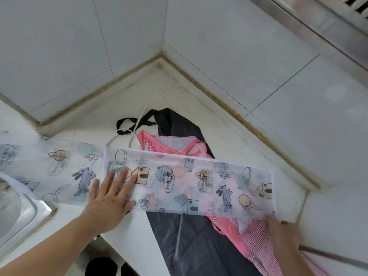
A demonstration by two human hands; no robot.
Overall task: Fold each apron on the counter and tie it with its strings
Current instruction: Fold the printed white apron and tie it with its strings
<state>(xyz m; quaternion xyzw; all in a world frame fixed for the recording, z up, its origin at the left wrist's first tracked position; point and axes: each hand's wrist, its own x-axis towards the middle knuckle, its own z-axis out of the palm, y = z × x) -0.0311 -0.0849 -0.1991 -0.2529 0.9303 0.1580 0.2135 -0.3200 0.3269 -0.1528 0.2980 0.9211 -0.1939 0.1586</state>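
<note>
Printed apron (189, 184) lies in a long folded band on the counter (127, 108), under the left hand (108, 198), fingers spread flat. Right hand (282, 232) at its corner; finger state indeterminate. Recommend: hold crease, align edges before folding.

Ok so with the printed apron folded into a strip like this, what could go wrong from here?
The printed apron lies across the pink apron and black apron, so sliding or lifting it might drag those along. Its left end drapes toward the sink and could slip in. Only the flat left hand pins the fold; the right hand is at the strip's right end, so the layers may spring open.
</note>
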